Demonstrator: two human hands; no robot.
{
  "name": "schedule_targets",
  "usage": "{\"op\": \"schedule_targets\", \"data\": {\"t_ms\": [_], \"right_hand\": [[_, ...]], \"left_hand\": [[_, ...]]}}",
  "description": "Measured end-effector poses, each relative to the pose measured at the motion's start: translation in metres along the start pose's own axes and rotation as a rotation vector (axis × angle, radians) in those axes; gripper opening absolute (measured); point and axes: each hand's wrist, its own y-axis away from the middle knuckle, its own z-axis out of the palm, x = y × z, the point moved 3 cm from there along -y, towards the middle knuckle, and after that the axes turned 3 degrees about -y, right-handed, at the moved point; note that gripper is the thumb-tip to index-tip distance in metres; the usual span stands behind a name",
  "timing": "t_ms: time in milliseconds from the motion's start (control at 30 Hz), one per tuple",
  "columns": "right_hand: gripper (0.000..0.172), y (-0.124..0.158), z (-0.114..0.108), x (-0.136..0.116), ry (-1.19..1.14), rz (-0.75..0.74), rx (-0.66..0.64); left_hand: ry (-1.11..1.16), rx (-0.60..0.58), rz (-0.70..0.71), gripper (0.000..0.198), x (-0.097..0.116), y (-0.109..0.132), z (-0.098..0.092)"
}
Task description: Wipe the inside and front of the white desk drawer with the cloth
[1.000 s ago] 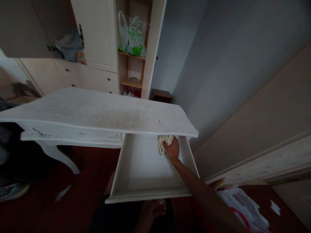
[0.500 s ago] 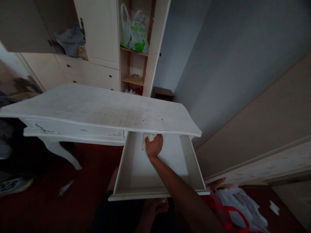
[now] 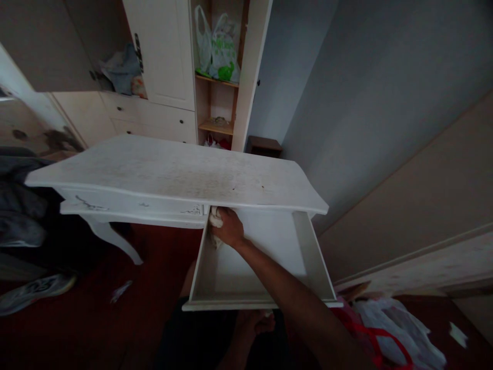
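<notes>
My right hand (image 3: 230,226) is inside the pulled-out drawer (image 3: 287,303), closed around a crumpled cream cloth (image 3: 215,218). The cloth is pressed against the drawer's left wall near the back. The drawer has pale side walls and a white bottom, and it extends from a white desk (image 3: 127,159) with a curved edge. Below the drawer front, in shadow, my left hand (image 3: 256,325) rests over my lap with curled fingers. A small whitish bit shows at its fingertips, too dim to name.
Dark smudges and specks mark the desk top. Behind it stands a cream wardrobe (image 3: 169,61) with a plastic bag (image 3: 223,54) on a shelf. Bags (image 3: 396,329) with red handles lie on the floor at right. A shoe (image 3: 38,293) is at lower left.
My right hand has moved left with the cloth, from the back middle of the drawer to its left wall. The view has shifted slightly, with the scene sliding right.
</notes>
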Motion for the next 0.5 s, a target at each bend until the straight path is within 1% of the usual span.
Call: {"op": "schedule_targets", "data": {"t_ms": [67,133,233,367,433,500], "right_hand": [[0.049,-0.002,-0.004,0.000,-0.015,-0.037,-0.054],[0.046,-0.002,-0.008,0.000,-0.029,-0.097,-0.114],[0.042,0.005,-0.013,-0.002,-0.032,-0.144,-0.229],[0.037,0.027,-0.017,-0.009,-0.032,-0.142,-0.406],[0.034,0.040,-0.016,-0.013,-0.041,-0.200,-0.497],[0.032,0.053,-0.016,-0.018,-0.040,-0.297,-0.558]], "left_hand": [[0.007,-0.012,-0.001,0.059,0.002,0.002,0.001],[0.008,-0.014,-0.006,0.061,0.003,0.004,0.002],[0.010,-0.007,-0.007,0.063,0.005,0.006,0.004],[0.026,-0.021,0.007,0.056,0.007,0.011,0.005],[0.038,-0.036,0.014,0.052,0.009,0.015,0.006],[0.065,-0.058,0.018,0.047,0.012,0.017,0.007]]}}
